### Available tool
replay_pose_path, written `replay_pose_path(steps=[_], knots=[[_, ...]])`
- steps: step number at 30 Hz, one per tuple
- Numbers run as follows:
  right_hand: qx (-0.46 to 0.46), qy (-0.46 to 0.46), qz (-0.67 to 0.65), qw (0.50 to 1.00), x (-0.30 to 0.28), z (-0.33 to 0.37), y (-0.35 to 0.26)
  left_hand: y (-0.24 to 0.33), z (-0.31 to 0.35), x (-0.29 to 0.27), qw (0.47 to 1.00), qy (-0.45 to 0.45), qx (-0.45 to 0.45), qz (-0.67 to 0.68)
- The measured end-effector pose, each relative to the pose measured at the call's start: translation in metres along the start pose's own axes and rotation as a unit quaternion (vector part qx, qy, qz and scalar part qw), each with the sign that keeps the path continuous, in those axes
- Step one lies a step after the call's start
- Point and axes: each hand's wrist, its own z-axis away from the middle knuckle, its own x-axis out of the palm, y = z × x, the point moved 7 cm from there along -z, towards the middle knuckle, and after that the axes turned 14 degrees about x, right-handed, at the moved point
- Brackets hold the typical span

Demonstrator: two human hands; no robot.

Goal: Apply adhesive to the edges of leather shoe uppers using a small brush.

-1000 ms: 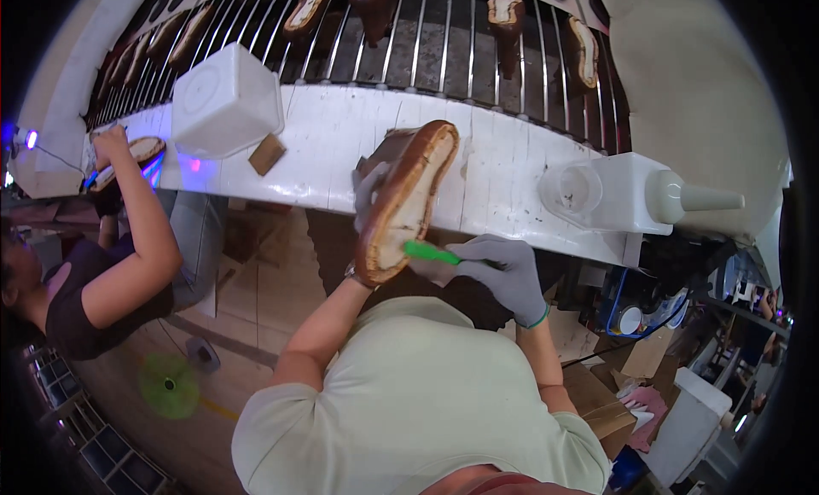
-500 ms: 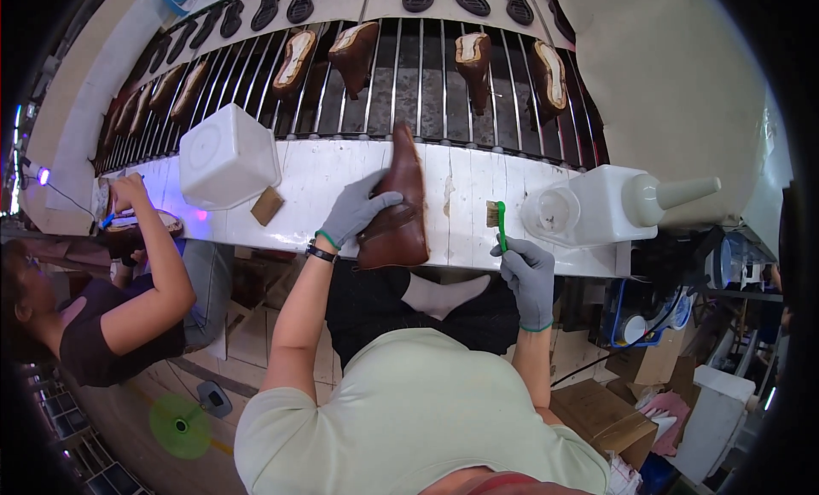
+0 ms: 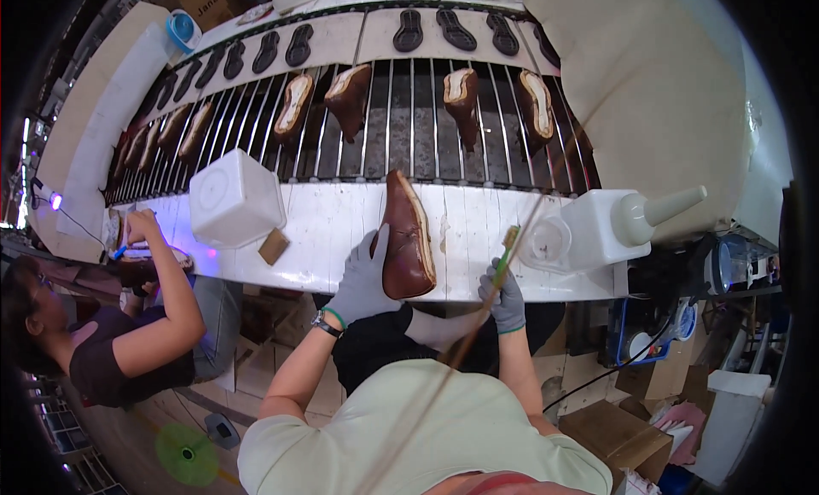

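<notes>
A brown leather boot upper [image 3: 408,243] with a pale, soleless underside edge stands tilted over the front of the white bench. My left hand [image 3: 365,277], in a grey glove, grips its left side. To the right, my gloved right hand [image 3: 505,299] is closed around a small green-handled brush [image 3: 509,243], bristles up. Beside the brush, a clear cup-like dish [image 3: 546,241] stands by a white plastic bottle [image 3: 607,226] lying on its side with a long pale nozzle.
A white square container [image 3: 235,200] and a brown block [image 3: 273,247] sit left on the bench [image 3: 341,206]. Beyond runs a roller conveyor [image 3: 398,128] bearing several boot uppers, with black soles [image 3: 409,31] on the ledge behind. A co-worker [image 3: 111,324] works at the far left.
My left hand has turned the boot upper so more of its pale underside edge shows. My right hand has shifted slightly left with the brush. The whole view has tilted, showing more of the far side.
</notes>
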Motion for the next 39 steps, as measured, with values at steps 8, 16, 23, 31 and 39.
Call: replay_pose_path(steps=[8, 16, 23, 31, 39], knots=[[0.024, -0.007, -0.005, 1.000, -0.007, 0.008, -0.003, -0.024, -0.038, -0.016, 0.710, 0.183, -0.122, 0.669], [0.055, -0.014, -0.003, 0.998, 0.008, -0.012, 0.009, -0.182, -0.189, -0.035, 0.886, 0.358, -0.088, 0.280], [0.022, 0.044, 0.011, 0.999, -0.007, 0.009, -0.013, 0.037, -0.197, -0.065, 0.954, 0.165, 0.182, 0.171], [0.068, 0.047, 0.055, 0.995, -0.015, 0.013, -0.008, 0.257, -0.054, -0.250, 0.848, 0.208, 0.427, -0.236], [0.067, 0.032, 0.069, 0.995, -0.001, 0.001, -0.010, 0.314, -0.060, -0.279, 0.754, 0.137, 0.525, -0.371]])
